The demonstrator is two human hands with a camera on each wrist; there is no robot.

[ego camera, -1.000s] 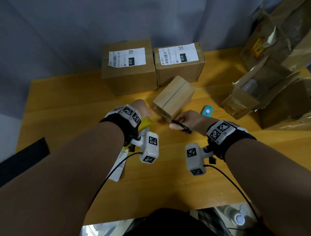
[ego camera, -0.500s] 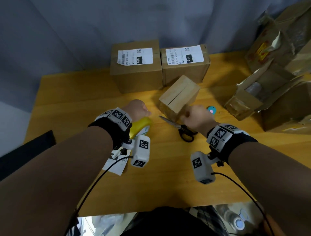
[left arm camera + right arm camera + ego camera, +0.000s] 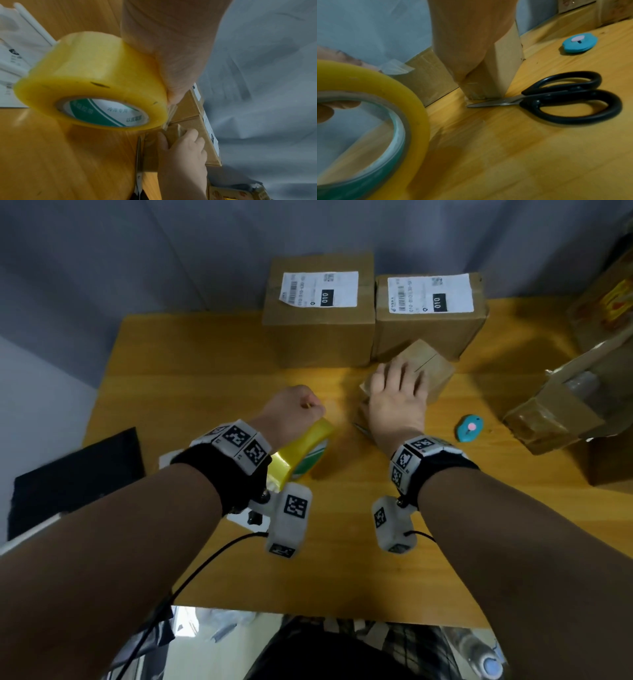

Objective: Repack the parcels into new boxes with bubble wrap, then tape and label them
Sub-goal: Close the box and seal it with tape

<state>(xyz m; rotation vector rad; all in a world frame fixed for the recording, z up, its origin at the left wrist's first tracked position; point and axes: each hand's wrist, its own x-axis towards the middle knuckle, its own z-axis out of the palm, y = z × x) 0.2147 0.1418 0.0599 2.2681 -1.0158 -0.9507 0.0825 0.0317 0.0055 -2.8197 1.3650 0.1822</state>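
Note:
A small brown cardboard box stands on the wooden table in front of two labelled boxes. My right hand lies flat on top of it, fingers spread, thumb down the near side. My left hand grips a roll of yellow packing tape just left of the box; a loose end of tape hangs by its fingers. Black-handled scissors lie shut on the table against the box's near corner.
Two taped boxes with white labels stand at the back edge. A blue cutter lies to the right. Torn old cartons crowd the right side. White label sheets lie under my left wrist, a black pad at far left.
My right hand laid the scissors down on the table and moved up onto the small box. My left hand kept hold of the tape roll.

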